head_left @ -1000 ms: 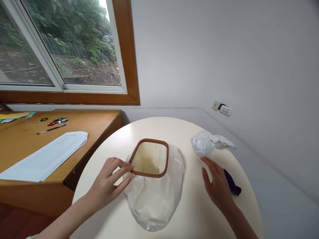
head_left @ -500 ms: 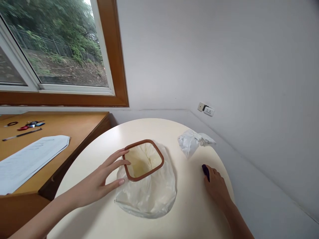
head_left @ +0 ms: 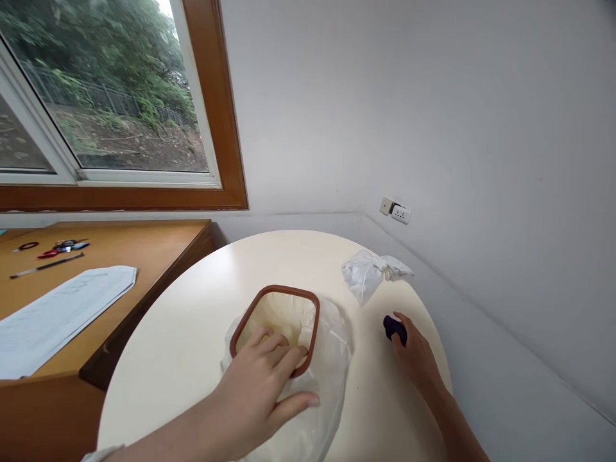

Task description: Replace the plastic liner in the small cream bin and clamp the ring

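A small waste bin (head_left: 315,321) with a brown square rim stands on the round table, lined with a translucent white plastic bag (head_left: 332,346) that hangs loosely down its outside. My left hand (head_left: 269,378) reaches over the near side of the rim. Its fingers are bent down inside the bin while its thumb stays outside, above the bag. My right hand (head_left: 418,353) rests at the table's right side, with thumb and fingers around a small dark purple bundle (head_left: 394,328). What the bundle is made of cannot be made out.
A knotted white plastic bag (head_left: 368,273) lies at the far right of the round cream table (head_left: 202,308). On the wooden desk (head_left: 158,240) to the left are papers (head_left: 72,321), a pen (head_left: 47,265) and keys (head_left: 65,247). A wall with a socket (head_left: 400,213) borders the right side.
My left hand has moved right and over the near rim, fingers going deeper into the bin. The bin has turned and shifted nearer. My right hand has moved slightly, showing more of the purple bundle.
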Action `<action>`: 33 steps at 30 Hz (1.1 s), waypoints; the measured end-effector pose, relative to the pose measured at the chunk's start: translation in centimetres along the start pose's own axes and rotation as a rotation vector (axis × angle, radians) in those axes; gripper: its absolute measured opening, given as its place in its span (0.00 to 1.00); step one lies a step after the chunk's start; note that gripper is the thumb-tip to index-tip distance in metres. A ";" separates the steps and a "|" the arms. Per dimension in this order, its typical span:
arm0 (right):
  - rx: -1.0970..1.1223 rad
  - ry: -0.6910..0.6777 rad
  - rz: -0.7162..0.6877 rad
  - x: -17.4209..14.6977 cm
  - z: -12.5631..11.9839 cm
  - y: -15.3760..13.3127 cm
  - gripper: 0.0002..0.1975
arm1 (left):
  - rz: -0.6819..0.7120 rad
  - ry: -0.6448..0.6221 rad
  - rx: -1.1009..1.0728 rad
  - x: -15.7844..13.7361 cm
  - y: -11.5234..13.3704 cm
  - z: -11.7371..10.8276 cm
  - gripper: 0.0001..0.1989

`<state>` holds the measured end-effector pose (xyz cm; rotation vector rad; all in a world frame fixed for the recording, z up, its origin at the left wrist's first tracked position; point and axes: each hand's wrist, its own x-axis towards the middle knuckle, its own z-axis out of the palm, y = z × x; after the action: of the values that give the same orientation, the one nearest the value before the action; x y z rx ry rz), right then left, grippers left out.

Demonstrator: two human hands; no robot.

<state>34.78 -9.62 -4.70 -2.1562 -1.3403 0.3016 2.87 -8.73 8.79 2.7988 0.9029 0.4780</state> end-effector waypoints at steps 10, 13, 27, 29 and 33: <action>0.120 0.092 -0.022 0.1 -1.0 -0.6 0.22 | 0.297 -0.128 -0.128 1.4 -0.8 -2.2 0.05; 0.139 0.094 -0.030 0.1 -1.0 -0.9 0.23 | 0.283 -0.215 -0.163 1.3 -2.9 -3.8 0.08; 0.161 -0.008 -0.058 0.3 1.4 -2.1 0.23 | 0.008 0.005 0.121 -1.3 -4.8 -1.9 0.20; 0.164 -0.018 -0.064 0.2 1.7 -2.1 0.23 | 0.024 0.074 0.089 -0.6 -5.4 -0.7 0.20; 0.176 -0.018 -0.053 0.1 2.2 -1.8 0.23 | 0.091 0.128 0.047 1.0 -8.2 0.6 0.16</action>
<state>32.43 -8.21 -5.42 -1.9747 -1.3270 0.4038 -0.56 -1.60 6.43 2.8894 0.8231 0.6638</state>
